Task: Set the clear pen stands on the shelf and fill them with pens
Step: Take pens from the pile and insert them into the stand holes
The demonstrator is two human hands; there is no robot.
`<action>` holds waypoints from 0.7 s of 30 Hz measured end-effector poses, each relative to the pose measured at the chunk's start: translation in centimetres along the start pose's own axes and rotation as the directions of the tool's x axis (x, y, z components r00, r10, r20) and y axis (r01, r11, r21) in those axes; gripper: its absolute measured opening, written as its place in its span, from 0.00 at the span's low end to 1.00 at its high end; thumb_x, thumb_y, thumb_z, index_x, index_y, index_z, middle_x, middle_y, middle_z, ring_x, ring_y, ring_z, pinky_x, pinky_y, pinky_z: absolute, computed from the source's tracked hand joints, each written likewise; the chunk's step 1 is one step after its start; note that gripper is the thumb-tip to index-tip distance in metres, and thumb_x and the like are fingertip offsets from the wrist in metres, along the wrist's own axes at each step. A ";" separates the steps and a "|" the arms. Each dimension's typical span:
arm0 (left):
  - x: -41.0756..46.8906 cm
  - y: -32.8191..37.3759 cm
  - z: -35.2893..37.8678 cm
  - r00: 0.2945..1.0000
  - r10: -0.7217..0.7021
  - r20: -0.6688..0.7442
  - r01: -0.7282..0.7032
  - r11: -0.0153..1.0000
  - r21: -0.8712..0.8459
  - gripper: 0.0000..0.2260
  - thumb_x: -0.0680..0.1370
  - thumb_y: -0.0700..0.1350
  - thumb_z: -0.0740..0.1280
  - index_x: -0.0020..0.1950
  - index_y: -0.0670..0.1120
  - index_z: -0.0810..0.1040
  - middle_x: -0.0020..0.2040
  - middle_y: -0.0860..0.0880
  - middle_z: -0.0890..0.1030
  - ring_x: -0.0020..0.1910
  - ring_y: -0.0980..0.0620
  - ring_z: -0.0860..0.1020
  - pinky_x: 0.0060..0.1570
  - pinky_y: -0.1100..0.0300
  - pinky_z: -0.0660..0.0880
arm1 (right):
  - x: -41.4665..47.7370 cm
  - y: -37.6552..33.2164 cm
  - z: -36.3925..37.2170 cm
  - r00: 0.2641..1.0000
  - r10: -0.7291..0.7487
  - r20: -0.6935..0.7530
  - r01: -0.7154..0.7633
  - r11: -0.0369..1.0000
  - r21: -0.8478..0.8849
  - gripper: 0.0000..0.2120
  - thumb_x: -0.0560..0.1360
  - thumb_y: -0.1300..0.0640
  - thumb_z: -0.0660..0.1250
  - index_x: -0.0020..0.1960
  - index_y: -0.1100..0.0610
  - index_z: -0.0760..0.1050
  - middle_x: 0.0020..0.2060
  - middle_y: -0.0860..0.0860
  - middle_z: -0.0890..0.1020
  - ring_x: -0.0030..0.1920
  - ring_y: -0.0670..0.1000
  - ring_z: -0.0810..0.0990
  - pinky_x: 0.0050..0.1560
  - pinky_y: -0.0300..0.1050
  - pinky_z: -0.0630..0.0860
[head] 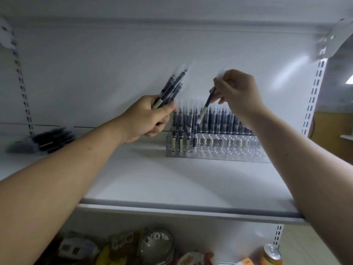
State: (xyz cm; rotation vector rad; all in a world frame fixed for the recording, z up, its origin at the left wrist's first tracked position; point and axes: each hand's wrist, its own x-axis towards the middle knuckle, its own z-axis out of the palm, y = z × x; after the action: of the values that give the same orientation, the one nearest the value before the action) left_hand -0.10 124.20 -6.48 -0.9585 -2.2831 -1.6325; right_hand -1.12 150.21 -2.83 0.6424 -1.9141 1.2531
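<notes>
Pen stands (215, 148) of clear plastic sit in a row on the white shelf (172, 178), pushed back against its rear panel (114, 64). They are just below the right fingers and to the right of the left fingers. Dark pens stand upright in the slots, packed close together.

The right hand (236, 94) pinches a single pen (207, 106) near its top between thumb and fingertips. The pen slants down and to the left from those fingers, with its lower end in front of the standing pens. Whether it touches them cannot be told.

The left hand (145, 119) is clenched round a bundle of pens (172, 87) that fans up and to the right out of the fist.

Far to the left of the left fingers, a loose pile of pens (51, 139) lies flat on the shelf. Slotted metal uprights (313, 96) run up either side of the panel, and another shelf (172, 8) closes in overhead.

Below both wrists, a lower shelf holds packets, a round glass lid (156, 243) and an orange can (271, 255), all cut off at the bottom edge.

The right forearm hides the right end of the stands. Blur smears the loose pile and the bundle, so the pens cannot be counted and their pale labels cannot be read.
</notes>
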 end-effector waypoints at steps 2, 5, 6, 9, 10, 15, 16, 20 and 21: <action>0.1 -0.1 0.0 1.000 0.000 -0.027 0.000 1.000 0.006 0.09 0.88 0.47 0.62 0.54 0.43 0.74 0.32 0.51 0.65 0.26 0.53 0.60 0.26 0.62 0.56 | -0.3 0.1 0.2 0.998 -0.011 0.065 0.018 0.995 -0.102 0.09 0.84 0.60 0.65 0.53 0.66 0.78 0.41 0.54 0.87 0.39 0.53 0.89 0.41 0.53 0.82; 0.2 -0.2 -0.2 0.999 0.005 -0.046 -0.004 1.000 0.017 0.09 0.88 0.48 0.61 0.55 0.43 0.73 0.31 0.52 0.65 0.26 0.53 0.60 0.26 0.62 0.56 | -0.7 -0.1 0.5 0.990 -0.007 0.139 0.027 0.989 -0.146 0.08 0.84 0.60 0.65 0.52 0.65 0.78 0.41 0.54 0.87 0.39 0.53 0.89 0.45 0.60 0.83; 0.2 -0.2 -0.3 0.999 0.007 -0.047 -0.006 1.000 0.023 0.09 0.88 0.47 0.61 0.55 0.43 0.72 0.31 0.52 0.65 0.26 0.53 0.61 0.26 0.62 0.57 | -0.7 -0.1 0.6 0.988 -0.002 0.154 0.026 0.988 -0.155 0.08 0.84 0.60 0.66 0.51 0.65 0.78 0.41 0.55 0.87 0.39 0.53 0.89 0.45 0.63 0.83; 0.2 -0.3 -0.3 0.999 0.008 -0.043 -0.006 0.999 0.036 0.09 0.88 0.47 0.61 0.56 0.42 0.72 0.32 0.52 0.65 0.26 0.53 0.61 0.25 0.62 0.57 | -0.9 -0.5 0.7 0.982 0.010 0.186 0.024 0.983 -0.180 0.08 0.84 0.60 0.66 0.52 0.66 0.78 0.41 0.55 0.87 0.39 0.52 0.89 0.47 0.65 0.83; 0.3 -0.3 -0.3 0.999 0.008 -0.043 -0.006 0.999 0.040 0.09 0.88 0.47 0.61 0.56 0.42 0.72 0.32 0.52 0.65 0.25 0.53 0.61 0.25 0.62 0.57 | -1.0 -0.6 0.8 0.979 0.015 0.202 0.024 0.981 -0.191 0.08 0.84 0.59 0.66 0.52 0.65 0.78 0.40 0.54 0.87 0.39 0.52 0.89 0.47 0.66 0.83; 0.3 -0.5 -0.3 0.999 0.018 -0.032 -0.016 0.998 0.062 0.09 0.88 0.48 0.61 0.55 0.43 0.70 0.31 0.53 0.65 0.25 0.53 0.61 0.25 0.62 0.57 | -1.6 -0.7 1.4 0.938 0.052 0.344 0.046 0.961 -0.271 0.07 0.83 0.55 0.67 0.48 0.56 0.78 0.37 0.47 0.88 0.42 0.68 0.86 0.42 0.74 0.80; 0.3 -0.5 -0.3 0.999 0.021 -0.027 -0.019 0.998 0.066 0.09 0.88 0.48 0.61 0.55 0.43 0.70 0.31 0.53 0.65 0.26 0.53 0.61 0.25 0.62 0.57 | -1.8 -0.6 1.6 0.927 0.060 0.370 0.053 0.957 -0.287 0.07 0.83 0.55 0.67 0.48 0.56 0.78 0.37 0.46 0.88 0.42 0.69 0.86 0.42 0.74 0.80; 0.3 -0.5 -0.3 1.000 0.026 -0.015 -0.025 0.998 0.066 0.08 0.88 0.48 0.61 0.56 0.43 0.70 0.32 0.52 0.65 0.26 0.53 0.61 0.26 0.61 0.57 | -1.8 -0.5 1.8 0.914 0.075 0.399 0.065 0.943 -0.326 0.07 0.83 0.54 0.67 0.48 0.56 0.78 0.38 0.45 0.88 0.42 0.66 0.87 0.43 0.72 0.81; 0.3 -0.5 -0.3 1.000 0.026 -0.012 -0.025 0.997 0.066 0.08 0.88 0.48 0.61 0.56 0.43 0.70 0.32 0.52 0.65 0.26 0.53 0.61 0.26 0.61 0.57 | -1.8 -0.5 1.8 0.912 0.078 0.403 0.066 0.941 -0.332 0.07 0.83 0.54 0.67 0.48 0.56 0.78 0.38 0.45 0.88 0.42 0.66 0.87 0.43 0.72 0.81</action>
State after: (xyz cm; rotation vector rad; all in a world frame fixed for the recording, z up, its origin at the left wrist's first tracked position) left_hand -0.68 123.94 -6.61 -0.9552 -2.2908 -1.5382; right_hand -0.25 148.37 -4.40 0.7579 -2.4098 0.7945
